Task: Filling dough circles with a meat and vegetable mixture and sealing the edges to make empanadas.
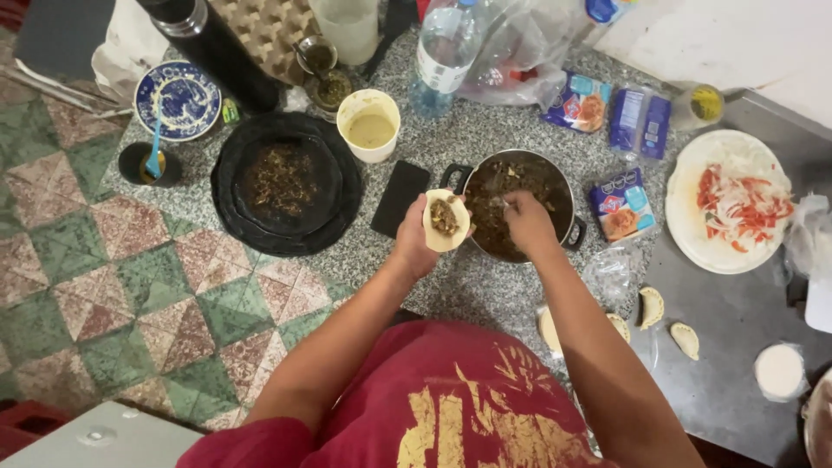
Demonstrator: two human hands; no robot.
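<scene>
Dough round (445,221) is cupped open in the left hand (418,238), just beside the pot's rim, with a small heap of dark filling already laid on it; it is not yet folded. The right hand (527,221) is held over the pot (520,204), fingers pinched together on what looks like a spoon handle, though the tool itself cannot be made out clearly. Plenty of dark filling is left in the pot. By the look of it, three folded pastries (652,307) are finished and laid on the grey sheet to the right, and a couple of bare rounds (548,328) are waiting by the right forearm, so the work seems partly done.

On the speckled counter (485,286), three small flat packets are seen: one blue and red (579,100) behind the pot, one dark blue (641,121) beside it, one blue with an orange picture (620,204) just right of the pot. A clear bottle with a pale label (444,54) is stood behind.
</scene>
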